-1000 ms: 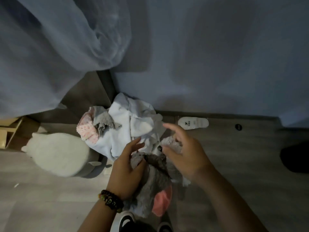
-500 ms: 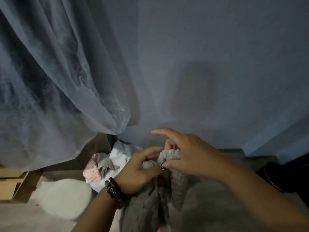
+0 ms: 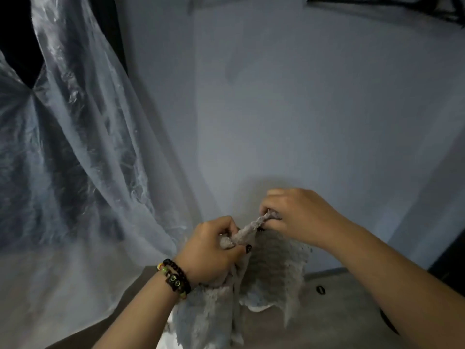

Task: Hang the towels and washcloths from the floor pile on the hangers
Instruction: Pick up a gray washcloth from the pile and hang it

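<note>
Since half a second ago the view tips up: floor pile drops out of frame, both hands lift apart and the cloth's top edge stretches between them. Left hand (image 3: 210, 250) is curled closed, thumb and fingers bunching one end of the grey towel (image 3: 266, 270)'s rolled edge; beaded bracelet (image 3: 175, 278) on that wrist. Right hand (image 3: 297, 212) is pinched closed on the other end, slightly higher and further right. Towel hangs below both hands, clear of the floor (image 3: 339, 311), lower part crumpled, not yet spread flat.

Step, by judgement: item picked, edge being opened out ahead of hanging. Next move calls for pulling the hands wider to square the edge, then raising it to a hanger; dark bars at far top right (image 3: 402, 6) may be the rack, too blurred to confirm.

Room: bare wall (image 3: 302, 109) ahead, open. Plastic sheet (image 3: 75, 147) hangs close at left, likely snag edge. Small dark object (image 3: 320, 289) on floor at right.
</note>
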